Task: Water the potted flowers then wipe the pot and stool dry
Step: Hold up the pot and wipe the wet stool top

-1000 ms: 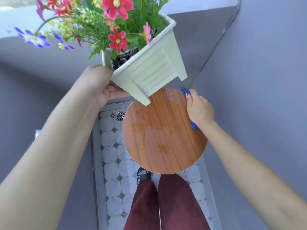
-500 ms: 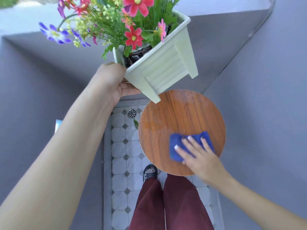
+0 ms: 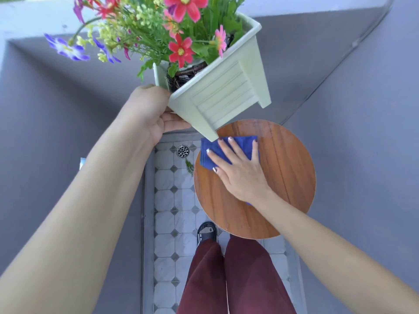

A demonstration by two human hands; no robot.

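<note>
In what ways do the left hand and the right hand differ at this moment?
The left hand is raised and curled around a corner of the tilted pot, holding it off the stool; the right hand is low on the stool. The left hand's fingers are bent in a grip; the right hand's are spread flat, pressing the blue cloth onto the wood. Both hands are bare.

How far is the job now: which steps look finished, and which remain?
Watering cannot be confirmed from this view. In hand: the left hand holds the pot tilted above the stool, while the right hand presses the blue cloth flat on the seat. Left: finishing the seat and setting the pot back.
</note>
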